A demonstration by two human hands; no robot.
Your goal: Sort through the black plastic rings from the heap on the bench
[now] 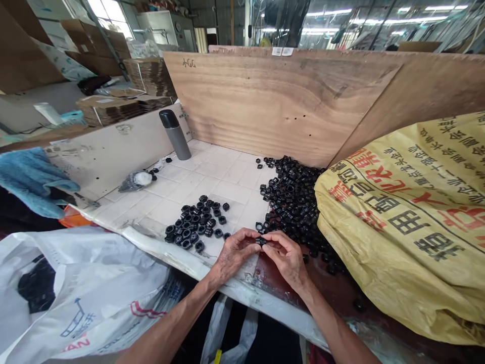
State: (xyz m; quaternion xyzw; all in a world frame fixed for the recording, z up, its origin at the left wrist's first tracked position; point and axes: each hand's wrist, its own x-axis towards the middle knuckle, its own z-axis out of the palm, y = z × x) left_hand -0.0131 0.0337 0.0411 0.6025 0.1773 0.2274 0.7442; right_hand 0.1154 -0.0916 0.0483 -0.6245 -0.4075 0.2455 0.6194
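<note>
My left hand (234, 253) and my right hand (287, 258) met at the near edge of the table (227, 172), fingertips pinched together around one small black ring (261, 241), which sat between the thumbs and forefingers of both hands just above the table's edge. Neither hand was spread; both were curled narrow around that one piece. Just to the left of my left hand lay a small heap of black rings (197, 225) on the pale squared surface, close but not touching my fingers. Beyond and to the right of my right hand spread the big pile of black rings (293, 197), running back toward the wooden board (273, 101) that stood upright behind the table. A bulging yellow sack (409, 222) printed with red and black characters leaned against that pile on the right. Further back on the left stood a grey flask (175, 134) with a dark cap, tilted in the picture, and near it a crumpled clear bag (136, 180) holding a few more pieces. A white plastic bag (83, 288) hung below the table edge on my left, and a blue cloth (30, 177) lay over the left side.
</note>
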